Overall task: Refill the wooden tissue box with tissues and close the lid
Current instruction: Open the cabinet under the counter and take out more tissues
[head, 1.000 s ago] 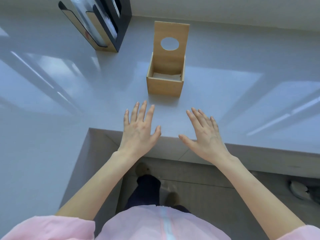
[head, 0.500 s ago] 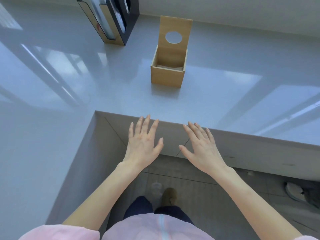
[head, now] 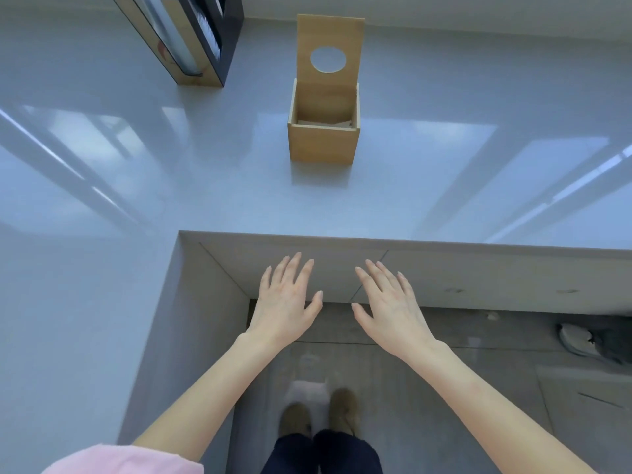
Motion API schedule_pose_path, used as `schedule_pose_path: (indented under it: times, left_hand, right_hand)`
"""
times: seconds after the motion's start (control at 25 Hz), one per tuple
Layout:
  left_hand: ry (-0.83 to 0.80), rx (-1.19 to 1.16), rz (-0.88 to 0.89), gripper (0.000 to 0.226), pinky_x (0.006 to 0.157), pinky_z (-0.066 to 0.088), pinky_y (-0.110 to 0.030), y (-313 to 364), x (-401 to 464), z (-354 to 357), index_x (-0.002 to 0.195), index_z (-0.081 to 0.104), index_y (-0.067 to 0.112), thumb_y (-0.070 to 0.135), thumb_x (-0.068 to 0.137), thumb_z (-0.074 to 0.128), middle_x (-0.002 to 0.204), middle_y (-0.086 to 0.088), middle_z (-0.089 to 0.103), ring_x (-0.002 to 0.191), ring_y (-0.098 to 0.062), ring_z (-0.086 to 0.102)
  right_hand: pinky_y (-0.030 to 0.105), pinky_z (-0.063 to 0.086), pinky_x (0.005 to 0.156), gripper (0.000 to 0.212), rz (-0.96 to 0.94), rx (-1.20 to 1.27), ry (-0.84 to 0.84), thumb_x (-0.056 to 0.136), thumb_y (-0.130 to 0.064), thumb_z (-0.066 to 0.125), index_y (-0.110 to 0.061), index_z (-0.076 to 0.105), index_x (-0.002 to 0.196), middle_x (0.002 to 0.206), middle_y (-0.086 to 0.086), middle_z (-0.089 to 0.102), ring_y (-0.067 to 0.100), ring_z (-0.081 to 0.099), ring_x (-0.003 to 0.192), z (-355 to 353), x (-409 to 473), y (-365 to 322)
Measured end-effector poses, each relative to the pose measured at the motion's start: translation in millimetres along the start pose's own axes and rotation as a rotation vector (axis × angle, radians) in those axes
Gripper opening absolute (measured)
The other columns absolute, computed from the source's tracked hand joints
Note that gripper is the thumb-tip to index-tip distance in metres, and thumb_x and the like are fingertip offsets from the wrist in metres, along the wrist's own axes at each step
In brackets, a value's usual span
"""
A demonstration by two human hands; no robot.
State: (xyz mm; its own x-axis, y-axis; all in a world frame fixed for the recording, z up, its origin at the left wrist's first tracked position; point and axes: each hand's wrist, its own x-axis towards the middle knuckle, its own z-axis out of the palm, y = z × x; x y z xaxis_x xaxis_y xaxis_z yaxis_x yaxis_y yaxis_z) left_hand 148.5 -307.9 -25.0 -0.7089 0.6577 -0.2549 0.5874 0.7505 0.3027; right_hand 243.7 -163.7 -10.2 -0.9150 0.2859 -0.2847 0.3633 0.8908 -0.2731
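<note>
The wooden tissue box (head: 323, 142) stands on the glossy white counter (head: 444, 186), straight ahead. Its lid (head: 329, 35), with a round hole, is raised upright at the back. A strip of pale tissue (head: 324, 123) shows low inside the box. My left hand (head: 285, 304) and my right hand (head: 388, 304) hover palm down, fingers spread, side by side in front of the counter's near edge. Both hold nothing and are well short of the box.
A black and wood holder (head: 191, 39) with sheets in it stands at the back left of the counter. The counter wraps around to my left (head: 68, 302). Below are grey floor tiles, my shoes (head: 319, 415), and a white object on the floor (head: 578, 338) at the right.
Both hands have drawn back from over the counter to in front of its near edge. The view has shifted back, so the box looks farther from my hands.
</note>
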Motion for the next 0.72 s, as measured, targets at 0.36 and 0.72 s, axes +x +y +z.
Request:
schedule_pose_path:
  times: [0.36, 0.72]
  left_hand:
    - [0.142, 0.153, 0.048, 0.058, 0.089, 0.049, -0.048, -10.1, 43.1, 57.9, 0.118, 0.057, 0.002, 0.034, 0.075, 0.036, 0.124, -0.013, 0.062, 0.114, -0.031, 0.059]
    - [0.228, 0.284, 0.109, 0.064, 0.092, 0.045, -0.054, 1.1, 83.7, 93.2, 0.12, 0.056, 0.0, 0.031, 0.064, 0.06, 0.118, -0.014, 0.065, 0.109, -0.037, 0.061]
  right_hand:
    - [0.05, 0.048, 0.092, 0.06, -0.056, -0.159, 0.26, 0.062, -0.01, 0.073, 0.001, 0.057, 0.119, 0.123, 0.017, 0.063, 0.03, 0.059, 0.116, 66.4, 57.8, 37.1]
    - [0.053, 0.049, 0.09, 0.077, -0.016, -0.304, 0.378, 0.04, -0.014, 0.082, 0.003, 0.06, 0.112, 0.106, 0.015, 0.07, 0.03, 0.064, 0.102, 96.6, 96.1, 55.9]
